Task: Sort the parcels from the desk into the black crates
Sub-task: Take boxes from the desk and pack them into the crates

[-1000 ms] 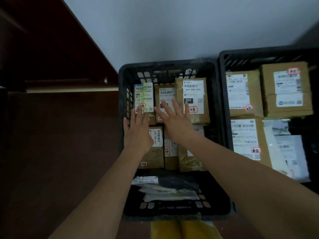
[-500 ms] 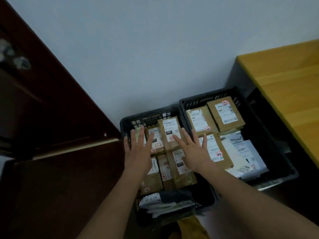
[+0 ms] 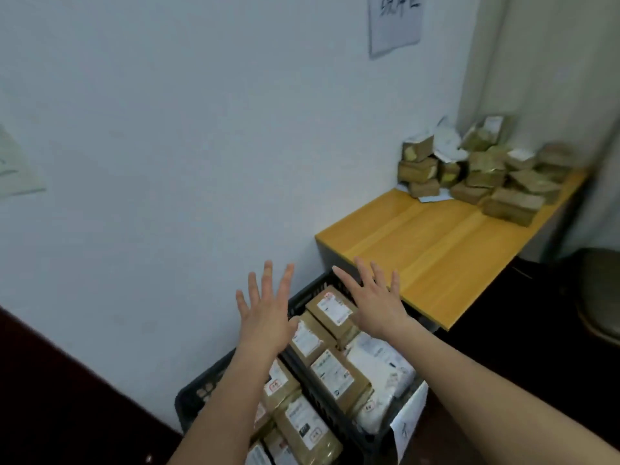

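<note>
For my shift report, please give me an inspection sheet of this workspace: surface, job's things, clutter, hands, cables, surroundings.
Surface: yellow desk, near part bare.
Job's things: parcel pile at the desk's far end; left crate and right crate on the floor, both holding labelled parcels.
Clutter: white paper at the right crate's near corner.
Hands: left hand and right hand above the crates, fingers spread, holding nothing.
Cables: nothing seen.
Surroundings: pale wall with a paper notice; dark chair at right.
</note>
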### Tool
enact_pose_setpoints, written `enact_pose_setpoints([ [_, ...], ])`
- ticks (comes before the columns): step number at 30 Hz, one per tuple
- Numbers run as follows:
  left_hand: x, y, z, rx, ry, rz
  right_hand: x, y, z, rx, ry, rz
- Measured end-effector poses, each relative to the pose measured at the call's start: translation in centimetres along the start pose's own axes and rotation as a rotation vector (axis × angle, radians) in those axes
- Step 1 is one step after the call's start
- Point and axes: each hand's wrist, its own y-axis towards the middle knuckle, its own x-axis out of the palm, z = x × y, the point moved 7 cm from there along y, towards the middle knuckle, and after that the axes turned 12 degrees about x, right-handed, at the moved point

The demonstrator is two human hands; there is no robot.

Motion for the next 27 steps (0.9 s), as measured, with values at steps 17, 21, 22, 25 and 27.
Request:
enact_pose_setpoints([
  [17,-5.8,17.9,36.4,0.372,-0.065,0.115,-16.8,1.5,38.1,0.433,0.104,0.224],
  [21,-4.9,21.8,44.5,0.42,-0.062,0.071,-18.9,2.1,47.3,0.473,0.113,0.217],
  [22,-4.7,23.2,47.0,0.434,-0.064,0.071,-19.6,2.4,50.0,0.487,0.107,0.218],
  [25,-4.8,25.7,50.9,0.46,-0.053,0.079,-20.7,3.1,54.1,0.494,0.101,0.223],
  [27,-4.3,27.6,53.4,0.48,-0.035,0.068,-20.9,4.0,56.5,0.5,0.108,0.214],
])
